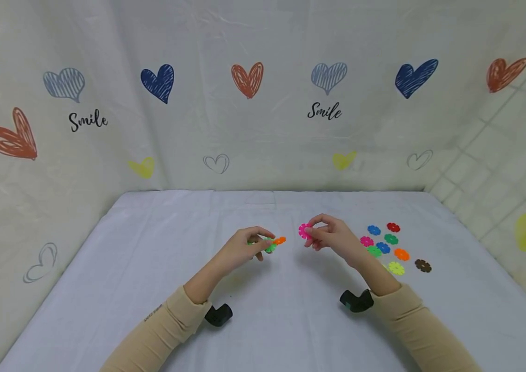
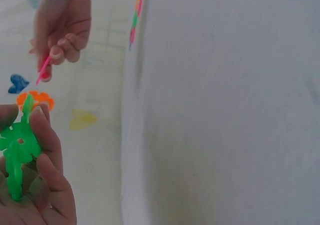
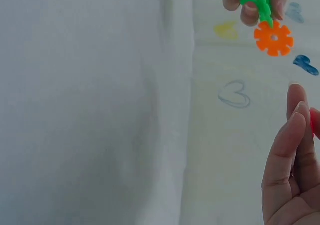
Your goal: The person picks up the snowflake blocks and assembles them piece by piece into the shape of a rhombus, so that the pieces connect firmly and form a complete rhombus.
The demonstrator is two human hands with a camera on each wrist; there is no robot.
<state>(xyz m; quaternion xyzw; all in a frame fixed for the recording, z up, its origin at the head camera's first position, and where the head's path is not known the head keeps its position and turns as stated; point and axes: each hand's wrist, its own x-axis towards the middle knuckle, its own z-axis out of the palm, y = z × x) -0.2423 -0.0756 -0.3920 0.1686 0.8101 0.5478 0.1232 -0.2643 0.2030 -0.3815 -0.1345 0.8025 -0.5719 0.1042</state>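
Observation:
My left hand [image 1: 243, 247] grips a joined set of notched plastic discs above the middle of the table. Green discs [image 2: 27, 150] sit between its thumb and fingers, slotted together at angles. An orange disc [image 3: 272, 48] is attached at the end and points toward the other hand. A short gap to the right, my right hand [image 1: 335, 238] pinches a single pink notched disc [image 1: 303, 231] between thumb and fingertips. The pink disc appears nearly edge-on in the left wrist view, apart from the orange one. Both hands are raised off the cloth.
Loose notched discs lie scattered on the right of the white-covered table [image 1: 286, 320], among them a red disc [image 1: 393, 227], an orange disc [image 1: 401, 254] and a brown disc [image 1: 423, 265]. The right forearm partly covers a yellow disc [image 1: 396, 268]. Behind hangs a heart-printed curtain [image 1: 281, 150].

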